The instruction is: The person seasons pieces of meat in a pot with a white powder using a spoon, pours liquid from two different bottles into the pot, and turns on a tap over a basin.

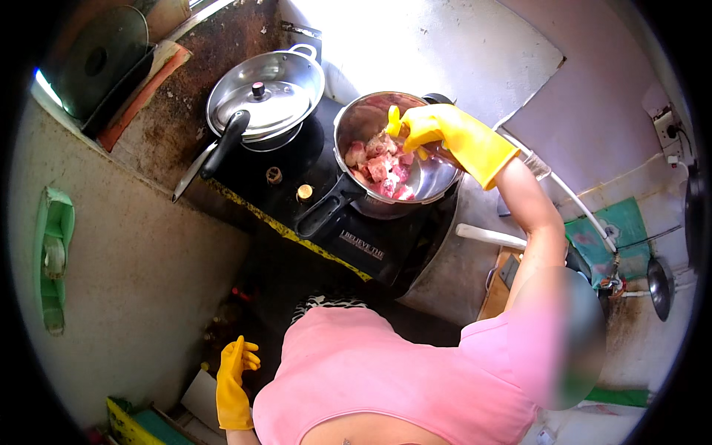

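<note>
My right hand, in a yellow rubber glove, reaches over the rim into a metal pot with a long black handle. Its fingers point down at chunks of raw meat heaped on the left side of the pot's inside. Whether a piece is between the fingertips is hidden. The pot stands on a black glass-topped gas stove. Low at my left side hangs my left hand, gloved in the same yellow rubber, fingers loosely apart and holding nothing.
Left of the pot, a steel pan with a metal lid sits on the other burner. A black-handled knife lies across its near side. A white handle is on the counter at right. A green holder hangs on the left wall.
</note>
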A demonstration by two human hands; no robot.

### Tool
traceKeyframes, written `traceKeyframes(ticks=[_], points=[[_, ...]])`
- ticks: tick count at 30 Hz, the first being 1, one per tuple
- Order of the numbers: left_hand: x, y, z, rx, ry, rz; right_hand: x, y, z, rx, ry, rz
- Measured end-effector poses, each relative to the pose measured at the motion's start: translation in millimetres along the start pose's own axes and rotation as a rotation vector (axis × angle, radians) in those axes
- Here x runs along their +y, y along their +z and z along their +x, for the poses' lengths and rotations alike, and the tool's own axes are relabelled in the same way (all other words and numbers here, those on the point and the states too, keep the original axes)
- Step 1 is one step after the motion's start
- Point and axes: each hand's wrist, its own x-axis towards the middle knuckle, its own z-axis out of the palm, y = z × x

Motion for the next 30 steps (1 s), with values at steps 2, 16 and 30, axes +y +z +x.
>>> traceKeyframes(ticks=[2,16,30], points=[[7,3,0,-0.005,0.026,0.029,3,-6,-8,0.063,-0.069,-0.252],[46,15,24,-0.127,0.042,0.127,25,-17,-24,-0.268,0.767,-0.769],[32,9,15,-0.067,0.048,0.061,-5,10,31,-0.208,0.417,-0.819]])
